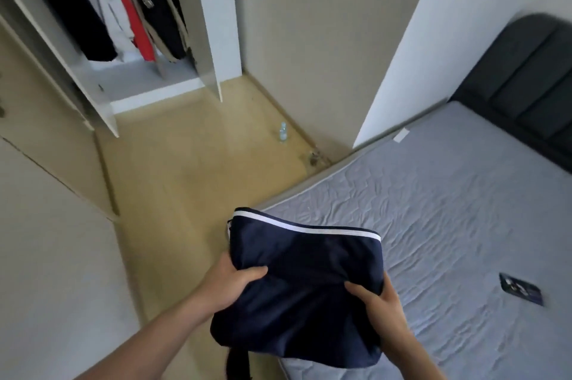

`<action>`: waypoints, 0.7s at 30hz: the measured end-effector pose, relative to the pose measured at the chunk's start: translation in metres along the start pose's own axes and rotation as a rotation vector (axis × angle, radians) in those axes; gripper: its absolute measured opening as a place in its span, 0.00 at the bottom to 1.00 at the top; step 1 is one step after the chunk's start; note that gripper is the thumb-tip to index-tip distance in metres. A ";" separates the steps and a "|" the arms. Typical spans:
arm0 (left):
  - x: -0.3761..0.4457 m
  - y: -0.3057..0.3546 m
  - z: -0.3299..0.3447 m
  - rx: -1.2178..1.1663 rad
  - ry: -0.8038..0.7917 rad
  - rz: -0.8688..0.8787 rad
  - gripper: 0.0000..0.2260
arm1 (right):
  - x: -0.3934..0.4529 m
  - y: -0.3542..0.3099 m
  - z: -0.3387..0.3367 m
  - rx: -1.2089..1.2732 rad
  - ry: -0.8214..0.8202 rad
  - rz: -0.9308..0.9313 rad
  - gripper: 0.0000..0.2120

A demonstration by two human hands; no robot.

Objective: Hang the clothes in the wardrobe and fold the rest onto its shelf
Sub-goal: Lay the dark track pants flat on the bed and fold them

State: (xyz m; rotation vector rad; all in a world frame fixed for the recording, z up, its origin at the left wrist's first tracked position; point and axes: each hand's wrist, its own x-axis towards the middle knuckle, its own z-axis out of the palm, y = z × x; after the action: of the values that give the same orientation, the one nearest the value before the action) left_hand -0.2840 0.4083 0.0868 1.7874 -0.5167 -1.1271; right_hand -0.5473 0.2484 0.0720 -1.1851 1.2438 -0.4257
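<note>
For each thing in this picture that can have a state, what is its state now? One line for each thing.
navy garment: folded, held above the bed's corner
left hand: grips the garment's left side
right hand: grips the garment's right side
wardrobe: doors open
hanging clothes: hung inside the wardrobe
water bottle: upright on the floor
phone: lying flat on the mattress

A folded navy garment [305,283] with a white band along its far edge is held up near the bed's [448,209] near-left corner; open wardrobe [130,39] far left.
</note>
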 end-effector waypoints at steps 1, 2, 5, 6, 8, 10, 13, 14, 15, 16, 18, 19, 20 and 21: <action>0.004 0.005 -0.021 -0.029 0.015 0.007 0.21 | 0.008 -0.017 0.018 -0.010 -0.024 -0.025 0.22; 0.008 0.011 -0.038 -0.048 0.034 0.016 0.22 | 0.015 -0.034 0.033 -0.013 -0.047 -0.050 0.23; 0.014 0.024 -0.083 -0.116 0.144 0.046 0.21 | 0.032 -0.080 0.081 -0.028 -0.133 -0.113 0.27; 0.015 0.028 -0.098 -0.146 0.186 0.057 0.20 | 0.038 -0.093 0.096 -0.035 -0.158 -0.135 0.28; 0.020 0.037 -0.124 -0.186 0.239 0.074 0.18 | 0.048 -0.118 0.125 -0.046 -0.214 -0.169 0.29; 0.026 0.043 -0.147 -0.207 0.275 0.081 0.20 | 0.059 -0.137 0.151 -0.044 -0.262 -0.189 0.27; 0.038 0.051 -0.174 -0.231 0.315 0.072 0.24 | 0.081 -0.162 0.183 -0.039 -0.326 -0.190 0.27; 0.042 0.054 -0.182 -0.235 0.319 0.069 0.25 | 0.090 -0.169 0.193 -0.036 -0.342 -0.189 0.27; 0.048 0.059 -0.190 -0.237 0.327 0.067 0.26 | 0.099 -0.177 0.202 -0.034 -0.352 -0.191 0.28; 0.055 0.064 -0.198 -0.238 0.340 0.071 0.27 | 0.109 -0.185 0.212 -0.034 -0.362 -0.196 0.28; 0.073 0.077 -0.213 -0.233 0.376 0.080 0.29 | 0.129 -0.201 0.231 -0.034 -0.394 -0.196 0.27; 0.082 0.084 -0.221 -0.231 0.396 0.081 0.30 | 0.141 -0.210 0.240 -0.030 -0.409 -0.200 0.27; 0.092 0.093 -0.230 -0.231 0.413 0.078 0.30 | 0.154 -0.220 0.250 -0.022 -0.421 -0.207 0.27; 0.100 0.102 -0.237 -0.233 0.427 0.073 0.31 | 0.165 -0.230 0.260 -0.010 -0.435 -0.210 0.26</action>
State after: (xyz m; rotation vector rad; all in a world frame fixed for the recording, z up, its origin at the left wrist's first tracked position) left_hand -0.0178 0.4005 0.1629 1.7224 -0.1844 -0.6934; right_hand -0.1866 0.1439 0.1538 -1.3374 0.7513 -0.2936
